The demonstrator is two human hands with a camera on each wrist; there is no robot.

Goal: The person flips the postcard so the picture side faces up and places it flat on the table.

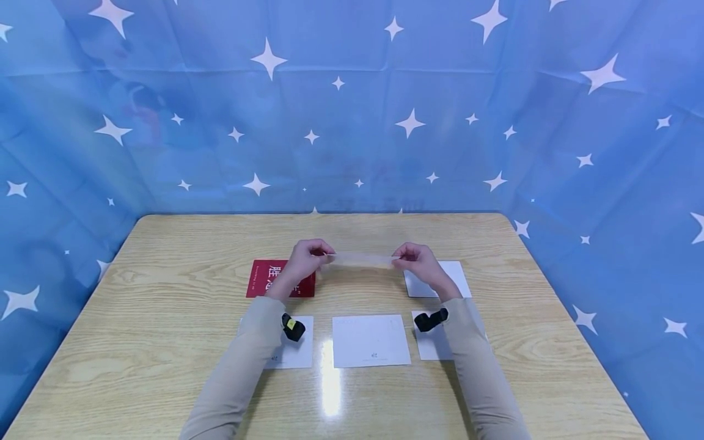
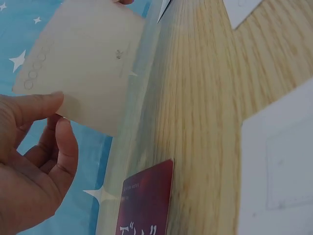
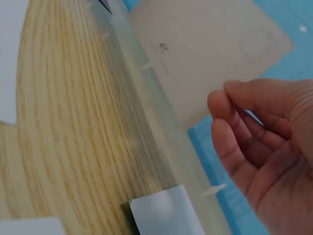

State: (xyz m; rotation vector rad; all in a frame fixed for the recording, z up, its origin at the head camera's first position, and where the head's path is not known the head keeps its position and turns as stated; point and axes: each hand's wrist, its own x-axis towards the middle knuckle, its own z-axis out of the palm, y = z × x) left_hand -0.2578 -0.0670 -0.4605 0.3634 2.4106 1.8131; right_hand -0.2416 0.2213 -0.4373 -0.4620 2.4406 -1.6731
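A pale postcard (image 1: 363, 260) is held up over the far part of the table, seen nearly edge-on in the head view. My left hand (image 1: 308, 258) pinches its left edge between thumb and fingers. At the opposite edge my right hand (image 1: 422, 263) pinches it the same way. In the left wrist view the postcard (image 2: 83, 63) shows a row of printed circles and a small dark mark; the right wrist view shows a faint stamp box on it. Beneath my left wrist lies a red card (image 1: 264, 282) with white characters, and beneath my right wrist a white card (image 1: 455, 275).
Nearer me on the wooden table (image 1: 137, 342) lie a left white postcard (image 1: 301, 351), a middle one (image 1: 371, 339) and a right one (image 1: 431, 347), the outer two partly covered by my forearms. A blue star-printed curtain (image 1: 352, 122) surrounds the table's back and sides.
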